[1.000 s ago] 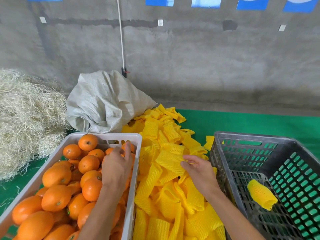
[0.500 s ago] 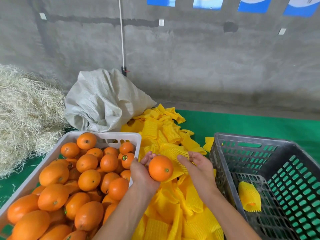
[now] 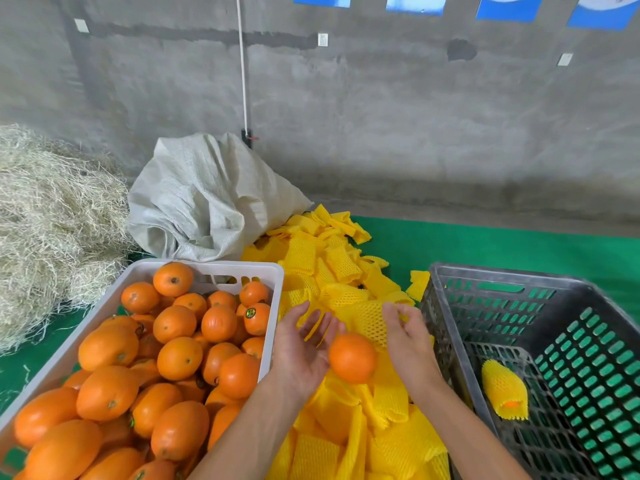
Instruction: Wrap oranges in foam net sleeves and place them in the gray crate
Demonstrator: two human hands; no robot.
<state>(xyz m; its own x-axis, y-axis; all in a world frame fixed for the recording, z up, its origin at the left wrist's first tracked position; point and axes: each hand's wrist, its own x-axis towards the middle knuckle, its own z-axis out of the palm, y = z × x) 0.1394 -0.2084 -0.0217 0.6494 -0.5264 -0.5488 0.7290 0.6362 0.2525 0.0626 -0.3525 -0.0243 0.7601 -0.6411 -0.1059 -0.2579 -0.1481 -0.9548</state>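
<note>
A round, smooth orange (image 3: 352,357) sits between the two hands, over the heap of soft yellow foam net sleeves (image 3: 346,427); it touches the edge of the left hand (image 3: 300,355), whose palm faces up with fingers spread wide, gripping nothing; the right hand (image 3: 406,344) pinches one holey yellow net sleeve (image 3: 367,318) just above the orange; in the gray plastic crate (image 3: 446,327) with its grid of holes lies one orange already wrapped in yellow net (image 3: 505,389); to the left stands a white plastic crate (image 3: 266,271) full of shiny oranges; behind are a crumpled white woven sack (image 3: 207,199) and scratchy dry straw (image 3: 52,230).
</note>
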